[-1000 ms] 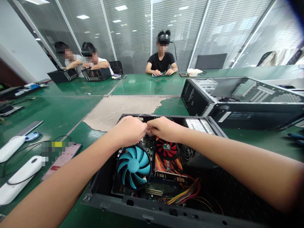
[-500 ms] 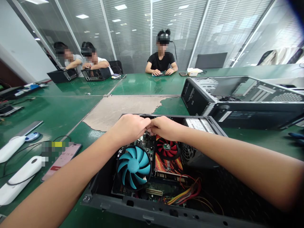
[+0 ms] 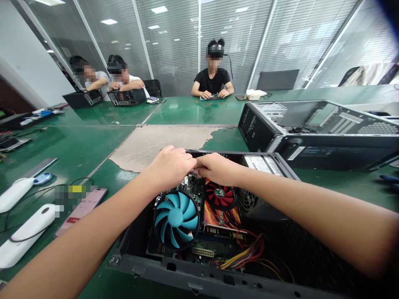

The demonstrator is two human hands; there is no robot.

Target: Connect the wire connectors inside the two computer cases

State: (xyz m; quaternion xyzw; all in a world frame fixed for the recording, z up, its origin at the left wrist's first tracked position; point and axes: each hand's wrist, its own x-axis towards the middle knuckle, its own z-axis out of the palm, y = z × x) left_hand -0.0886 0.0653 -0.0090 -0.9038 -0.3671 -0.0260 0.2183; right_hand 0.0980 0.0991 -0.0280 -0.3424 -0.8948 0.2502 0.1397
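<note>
both hands, left hand (image 3: 170, 167) and right hand (image 3: 215, 168), meet fingertip-to-fingertip inside the open computer case (image 3: 199, 272).

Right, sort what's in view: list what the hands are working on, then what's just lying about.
In hand:
- left hand and right hand, fingertips meeting at the far edge of the open computer case
- blue cooler fan
- red graphics card

Lying about:
- second computer case
- phone
- white devices with cables
- green table
</note>
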